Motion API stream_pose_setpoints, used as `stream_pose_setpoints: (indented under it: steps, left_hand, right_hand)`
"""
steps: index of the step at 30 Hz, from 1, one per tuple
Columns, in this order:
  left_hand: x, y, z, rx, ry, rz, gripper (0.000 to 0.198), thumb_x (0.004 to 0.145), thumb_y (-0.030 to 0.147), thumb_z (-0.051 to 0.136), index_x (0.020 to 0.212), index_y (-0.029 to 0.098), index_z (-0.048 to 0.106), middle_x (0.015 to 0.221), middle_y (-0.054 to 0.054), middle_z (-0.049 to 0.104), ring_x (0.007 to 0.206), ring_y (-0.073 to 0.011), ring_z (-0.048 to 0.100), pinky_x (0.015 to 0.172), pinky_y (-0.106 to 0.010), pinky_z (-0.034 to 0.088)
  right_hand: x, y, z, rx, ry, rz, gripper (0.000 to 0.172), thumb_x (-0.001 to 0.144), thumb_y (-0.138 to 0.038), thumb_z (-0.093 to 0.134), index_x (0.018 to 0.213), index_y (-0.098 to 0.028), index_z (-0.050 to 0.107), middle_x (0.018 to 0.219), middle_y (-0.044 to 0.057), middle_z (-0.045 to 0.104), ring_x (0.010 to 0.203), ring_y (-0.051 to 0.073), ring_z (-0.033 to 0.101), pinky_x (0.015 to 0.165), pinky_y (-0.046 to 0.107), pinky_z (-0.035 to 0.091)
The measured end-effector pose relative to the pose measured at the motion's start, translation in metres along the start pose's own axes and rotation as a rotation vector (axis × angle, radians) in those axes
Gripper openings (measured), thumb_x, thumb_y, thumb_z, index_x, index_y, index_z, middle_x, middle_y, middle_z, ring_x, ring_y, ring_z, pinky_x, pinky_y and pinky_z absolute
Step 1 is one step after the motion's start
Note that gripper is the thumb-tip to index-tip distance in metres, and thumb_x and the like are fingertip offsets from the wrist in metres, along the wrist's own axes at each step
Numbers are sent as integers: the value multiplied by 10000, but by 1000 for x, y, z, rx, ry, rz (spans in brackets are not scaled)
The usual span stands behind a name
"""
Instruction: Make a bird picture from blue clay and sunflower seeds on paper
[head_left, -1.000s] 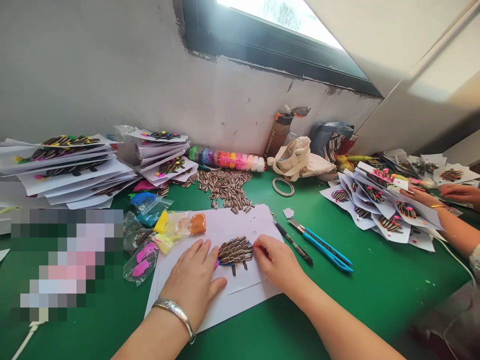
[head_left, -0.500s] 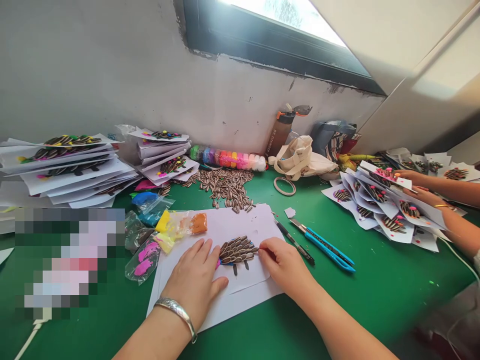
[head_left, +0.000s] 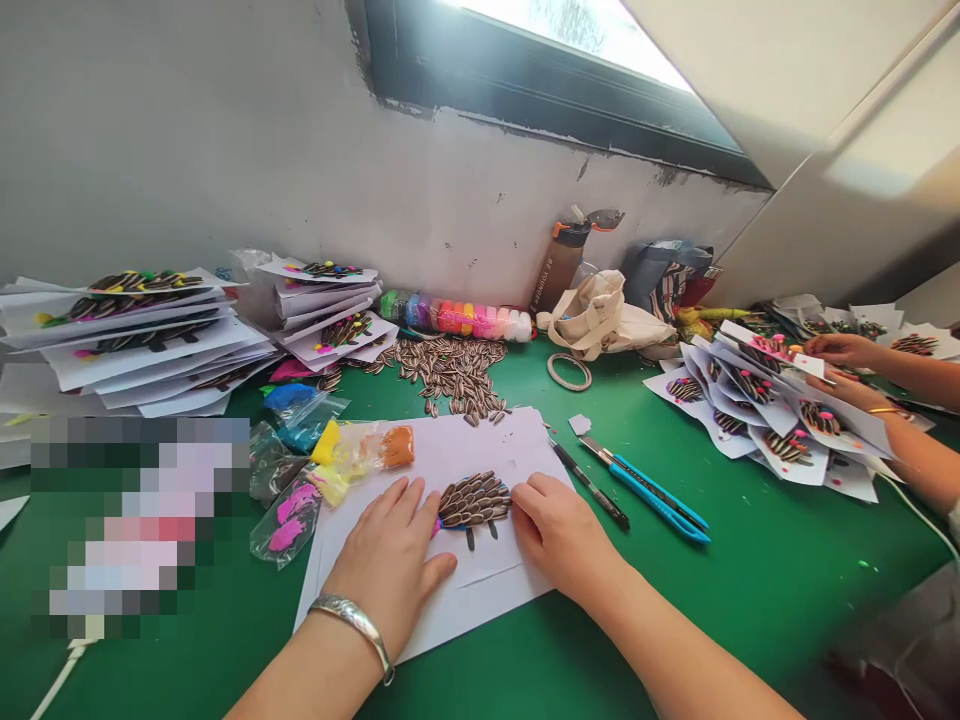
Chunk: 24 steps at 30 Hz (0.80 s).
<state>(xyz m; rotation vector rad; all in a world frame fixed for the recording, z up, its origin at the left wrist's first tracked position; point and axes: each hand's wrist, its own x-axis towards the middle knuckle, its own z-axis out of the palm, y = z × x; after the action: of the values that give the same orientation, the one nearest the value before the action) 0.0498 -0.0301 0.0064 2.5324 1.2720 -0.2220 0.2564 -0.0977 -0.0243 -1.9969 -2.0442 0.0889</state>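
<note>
White paper sheets (head_left: 480, 600) lie on the green table before me. On them is a shape of overlapping striped sunflower seeds (head_left: 474, 500), with blue and pink clay at its edges and two dark seeds below it like legs. My left hand (head_left: 394, 555) rests flat on the paper at the shape's left side, fingers apart. At the shape's right end my right hand (head_left: 551, 520) is closed in a pinch against the last seeds; its fingertips hide what they hold, if anything.
Loose seeds (head_left: 457, 370) lie behind the paper, clay bags (head_left: 296, 515) at left. A pen (head_left: 592, 485) and a blue cutter (head_left: 656, 500) lie at right. Card stacks (head_left: 157, 360) stand back left. Another person's hands (head_left: 847, 385) touch cards at right.
My right hand has shifted slightly left, closer against the seed shape, and its fingers have curled more. The left hand stays put. The other person's upper hand has moved a little.
</note>
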Motion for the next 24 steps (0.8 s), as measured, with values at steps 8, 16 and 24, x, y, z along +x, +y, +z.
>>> stream_pose_setpoints:
  steps: [8, 16, 24]
  left_hand:
    - [0, -1, 2, -15, 34, 7, 566, 829, 355, 575, 1344, 132, 506, 1449, -151, 433, 1360, -334, 339, 1102, -488, 319]
    - [-2, 0, -3, -65, 50, 15, 560, 805, 331, 604, 1316, 114, 532, 1423, -183, 456, 1341, -359, 365, 1086, -517, 333]
    - [0, -1, 1, -122, 85, 15, 538, 781, 289, 633, 1285, 117, 559, 1404, -183, 482, 1336, -364, 371, 1094, -511, 324]
  right_hand:
    - [3, 4, -7, 216, 39, 49, 209, 877, -119, 429, 774, -184, 600, 712, 18, 536, 643, 135, 485, 597, 244, 389]
    - [0, 5, 1, 376, 213, -19, 295, 902, -144, 422, 1071, -200, 658, 842, 63, 609, 756, 167, 570, 670, 291, 493]
    - [5, -11, -5, 44, 87, -142, 461, 925, -314, 470, 1367, -181, 476, 1430, 129, 436, 1319, 321, 343, 1059, 538, 330]
